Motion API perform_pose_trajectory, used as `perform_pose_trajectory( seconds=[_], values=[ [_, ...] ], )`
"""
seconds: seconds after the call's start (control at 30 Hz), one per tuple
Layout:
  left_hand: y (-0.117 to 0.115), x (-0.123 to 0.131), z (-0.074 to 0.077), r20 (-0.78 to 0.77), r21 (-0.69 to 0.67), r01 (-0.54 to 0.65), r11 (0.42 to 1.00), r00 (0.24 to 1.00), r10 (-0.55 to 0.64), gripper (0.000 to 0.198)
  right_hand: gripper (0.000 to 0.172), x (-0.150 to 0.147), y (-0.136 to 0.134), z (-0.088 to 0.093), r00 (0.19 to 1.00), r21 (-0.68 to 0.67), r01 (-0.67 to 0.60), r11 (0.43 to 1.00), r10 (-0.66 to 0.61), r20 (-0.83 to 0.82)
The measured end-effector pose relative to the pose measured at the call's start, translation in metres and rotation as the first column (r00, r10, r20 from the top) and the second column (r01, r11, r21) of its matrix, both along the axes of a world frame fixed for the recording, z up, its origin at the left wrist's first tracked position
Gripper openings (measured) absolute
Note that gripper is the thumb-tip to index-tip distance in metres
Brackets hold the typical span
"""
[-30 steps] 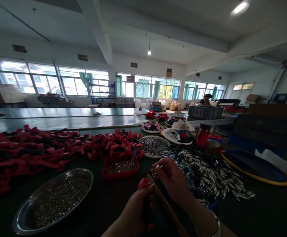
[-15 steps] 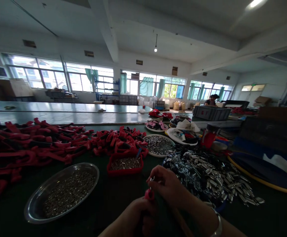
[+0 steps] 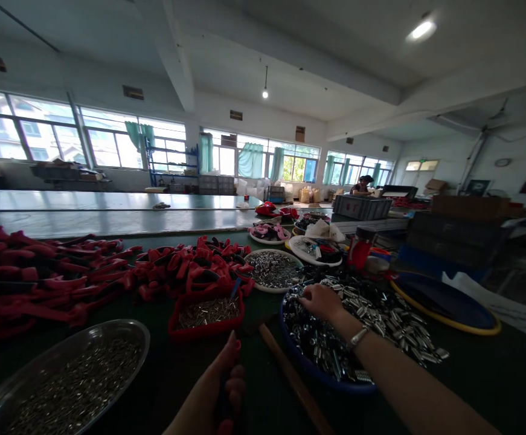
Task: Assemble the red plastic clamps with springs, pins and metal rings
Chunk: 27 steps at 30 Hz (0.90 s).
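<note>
head view: right hand [image 3: 320, 302] palm-down on springs [image 3: 380, 317]

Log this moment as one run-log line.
right hand: touching metal parts in blue bowl | left hand: gripping dark item | nearby: wooden stick

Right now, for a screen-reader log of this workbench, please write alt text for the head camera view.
A person's right hand, wearing a silver bracelet, reaches into a blue-rimmed tray heaped with small silver metal parts, while the left hand grips something dark. Red-and-black plastic handles lie piled on the dark workbench.
</note>
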<state>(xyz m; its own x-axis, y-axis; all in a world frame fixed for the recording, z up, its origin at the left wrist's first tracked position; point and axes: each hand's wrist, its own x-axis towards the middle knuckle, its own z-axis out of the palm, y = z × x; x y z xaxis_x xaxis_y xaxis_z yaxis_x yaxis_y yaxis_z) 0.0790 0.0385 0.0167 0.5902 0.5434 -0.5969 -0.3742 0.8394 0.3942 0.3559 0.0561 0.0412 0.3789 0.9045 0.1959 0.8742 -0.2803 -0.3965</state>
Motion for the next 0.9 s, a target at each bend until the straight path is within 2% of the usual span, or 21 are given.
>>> perform_pose_trajectory(
  seconds=[0.17,0.3,0.5,0.67,0.77,0.9],
  values=[
    [0.007,0.009,-0.013,-0.074,0.05,0.017,0.999,0.997,-0.013,0.041,0.014,0.004,0.012,-0.006,0.985,-0.09,0.021,0.996,-0.005,0.172],
    [0.01,0.016,-0.016,-0.128,0.029,-0.032,0.999,0.991,0.035,0.037,0.02,-0.004,0.011,-0.01,0.969,-0.123,0.032,0.992,0.0,0.248],
    [0.011,0.016,-0.016,-0.109,0.037,-0.008,0.999,0.994,0.012,0.031,0.022,0.0,0.017,-0.01,0.963,-0.171,-0.021,0.985,0.066,0.26],
    [0.01,0.014,-0.02,-0.1,0.036,-0.001,0.999,0.995,0.005,0.033,0.013,0.003,0.014,0.004,0.971,-0.114,-0.078,0.99,0.101,0.217],
    [0.01,0.015,-0.022,-0.09,0.036,-0.005,0.999,0.996,0.009,0.034,0.021,-0.025,0.002,0.009,0.971,-0.039,-0.176,0.984,0.18,0.157],
    [0.009,0.016,-0.021,-0.09,0.042,0.0,0.999,0.996,0.003,0.036,0.024,-0.093,-0.017,-0.001,0.903,-0.007,-0.428,0.904,0.429,0.01]
  ],
)
